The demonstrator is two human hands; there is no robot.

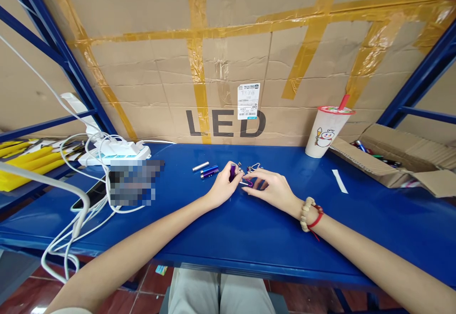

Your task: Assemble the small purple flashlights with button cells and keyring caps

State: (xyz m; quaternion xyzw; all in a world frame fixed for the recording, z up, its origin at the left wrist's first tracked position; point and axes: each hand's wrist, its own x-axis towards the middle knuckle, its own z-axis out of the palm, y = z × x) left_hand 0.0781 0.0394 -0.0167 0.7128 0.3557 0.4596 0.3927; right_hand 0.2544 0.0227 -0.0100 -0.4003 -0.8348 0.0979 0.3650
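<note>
My left hand (221, 188) is closed around a small purple metal tube (232, 171), which looks like a mini flashlight. Opposite it, the thumb and fingers of my right hand (272, 189) pinch a small purple piece with a silvery part (248, 184), close to the tube's end; whether the two are joined cannot be made out. Just behind my fingers lie several small metal clasps (255, 166), partly hidden. Left of my left hand rest a silver tube (200, 166), a blue tube (210, 168) and a purple tube (209, 174) on the blue table (199, 238).
On the left are a white power strip (116, 155) with tangled cables (76, 214) and yellow-handled items (32, 166). To the right stand a drink cup (322, 133) and an open cardboard box (388, 171), near a white strip (339, 181). Taped cardboard (160, 81) backs the table.
</note>
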